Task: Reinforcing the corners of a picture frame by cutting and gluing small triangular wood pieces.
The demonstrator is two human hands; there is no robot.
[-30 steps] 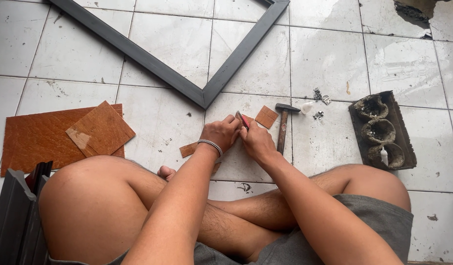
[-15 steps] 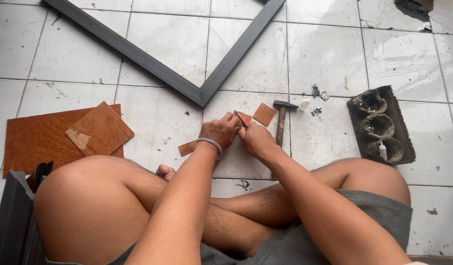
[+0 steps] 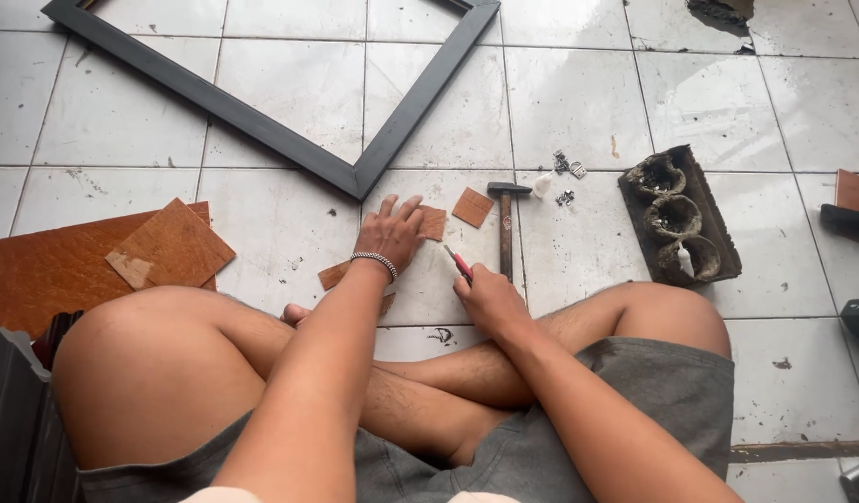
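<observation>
Left hand (image 3: 392, 233) lies flat, fingers spread, on a small brown board piece (image 3: 433, 223) on the tiled floor (image 3: 280, 219); right hand (image 3: 490, 298) just beside it grips a red-handled tool (image 3: 458, 263).

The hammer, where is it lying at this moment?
In the head view, the hammer lies on the tiled floor just beyond the right hand, between a small brown square piece and the scattered metal fittings.
</observation>
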